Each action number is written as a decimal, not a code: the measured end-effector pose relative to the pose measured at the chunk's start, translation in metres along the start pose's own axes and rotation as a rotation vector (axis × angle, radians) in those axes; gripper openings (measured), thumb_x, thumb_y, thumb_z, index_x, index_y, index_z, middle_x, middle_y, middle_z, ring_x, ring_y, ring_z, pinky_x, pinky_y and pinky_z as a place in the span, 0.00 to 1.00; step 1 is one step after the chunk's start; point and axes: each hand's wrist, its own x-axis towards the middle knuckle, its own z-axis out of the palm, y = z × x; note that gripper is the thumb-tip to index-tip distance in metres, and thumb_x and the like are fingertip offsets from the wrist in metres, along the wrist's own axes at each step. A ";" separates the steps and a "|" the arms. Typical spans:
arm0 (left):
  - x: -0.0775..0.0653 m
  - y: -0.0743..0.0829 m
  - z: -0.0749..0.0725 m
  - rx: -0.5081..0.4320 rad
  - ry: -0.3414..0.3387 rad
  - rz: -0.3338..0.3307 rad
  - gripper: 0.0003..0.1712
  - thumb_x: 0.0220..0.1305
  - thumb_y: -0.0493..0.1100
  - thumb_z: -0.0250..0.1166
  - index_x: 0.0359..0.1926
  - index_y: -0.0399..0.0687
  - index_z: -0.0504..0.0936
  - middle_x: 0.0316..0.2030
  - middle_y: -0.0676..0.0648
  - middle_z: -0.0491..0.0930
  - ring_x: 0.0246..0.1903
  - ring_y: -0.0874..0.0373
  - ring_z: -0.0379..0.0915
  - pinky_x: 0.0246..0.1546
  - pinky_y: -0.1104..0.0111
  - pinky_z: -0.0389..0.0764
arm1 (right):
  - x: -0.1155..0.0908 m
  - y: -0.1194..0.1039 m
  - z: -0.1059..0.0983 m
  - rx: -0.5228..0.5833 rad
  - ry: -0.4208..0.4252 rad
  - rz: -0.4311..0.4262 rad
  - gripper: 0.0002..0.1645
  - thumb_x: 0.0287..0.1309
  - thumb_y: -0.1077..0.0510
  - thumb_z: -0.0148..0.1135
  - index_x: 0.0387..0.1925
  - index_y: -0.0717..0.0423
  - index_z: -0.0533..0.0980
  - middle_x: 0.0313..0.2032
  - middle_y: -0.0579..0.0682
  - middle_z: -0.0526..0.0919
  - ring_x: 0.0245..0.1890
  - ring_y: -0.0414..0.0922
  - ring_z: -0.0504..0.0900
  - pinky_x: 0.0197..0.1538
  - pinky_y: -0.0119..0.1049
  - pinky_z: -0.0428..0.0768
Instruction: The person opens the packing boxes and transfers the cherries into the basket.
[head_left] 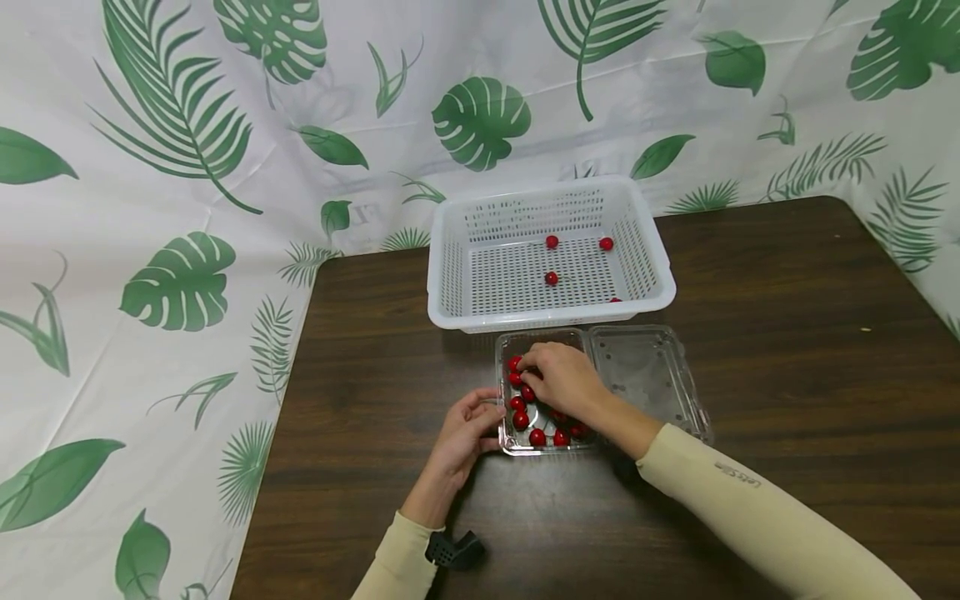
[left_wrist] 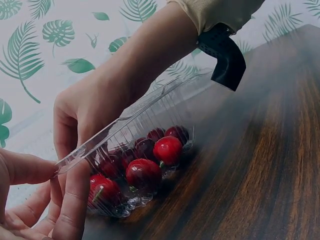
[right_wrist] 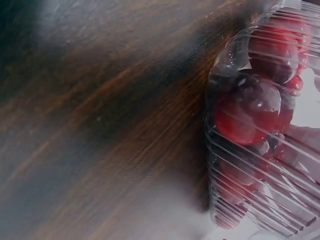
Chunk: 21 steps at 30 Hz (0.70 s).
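A clear plastic clamshell box (head_left: 546, 451) lies opened on the table, with several shiny red cherries (head_left: 521, 420) inside. My left hand (head_left: 467, 433) pinches the box's left rim between thumb and fingers, as the left wrist view also shows. Over the box, my right hand (head_left: 564, 379) reaches in from the right with bent fingers. Its fingertips are at the cherries along the left wall; whether one is between them is hidden. In the right wrist view, cherries (right_wrist: 247, 110) press close behind the ribbed clear wall.
A white perforated basket (head_left: 551, 319) stands just behind the box, with several cherries (head_left: 552, 278) scattered in it. The box's clear lid (head_left: 645, 375) lies folded out to the right, partly under my right forearm. A leaf-print cloth (head_left: 480, 50) hangs behind the dark wooden table (head_left: 787, 333).
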 end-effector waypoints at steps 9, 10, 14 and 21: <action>-0.001 0.001 0.000 -0.006 -0.011 0.001 0.20 0.63 0.32 0.62 0.55 0.31 0.71 0.34 0.45 0.79 0.32 0.57 0.78 0.24 0.69 0.83 | -0.004 -0.004 -0.013 0.140 0.021 0.013 0.07 0.55 0.58 0.71 0.37 0.53 0.86 0.37 0.46 0.86 0.36 0.44 0.83 0.39 0.40 0.81; -0.001 0.001 0.000 -0.008 -0.009 0.000 0.20 0.63 0.32 0.62 0.55 0.32 0.72 0.34 0.45 0.79 0.32 0.57 0.78 0.24 0.69 0.83 | -0.004 -0.005 -0.015 0.165 0.024 0.018 0.06 0.55 0.58 0.71 0.37 0.53 0.86 0.37 0.46 0.86 0.35 0.43 0.82 0.38 0.40 0.81; 0.000 0.001 0.000 -0.005 -0.005 -0.003 0.18 0.63 0.32 0.63 0.53 0.34 0.73 0.34 0.45 0.79 0.32 0.57 0.78 0.24 0.69 0.83 | -0.009 -0.005 -0.022 0.237 0.034 0.037 0.06 0.56 0.58 0.71 0.37 0.53 0.86 0.36 0.45 0.86 0.33 0.41 0.81 0.36 0.38 0.80; 0.000 0.000 -0.001 0.001 0.000 -0.005 0.20 0.63 0.32 0.62 0.55 0.31 0.71 0.35 0.46 0.79 0.32 0.57 0.77 0.24 0.69 0.83 | -0.015 -0.005 -0.034 0.167 -0.016 0.049 0.06 0.56 0.57 0.71 0.36 0.52 0.86 0.36 0.45 0.86 0.34 0.42 0.82 0.38 0.41 0.80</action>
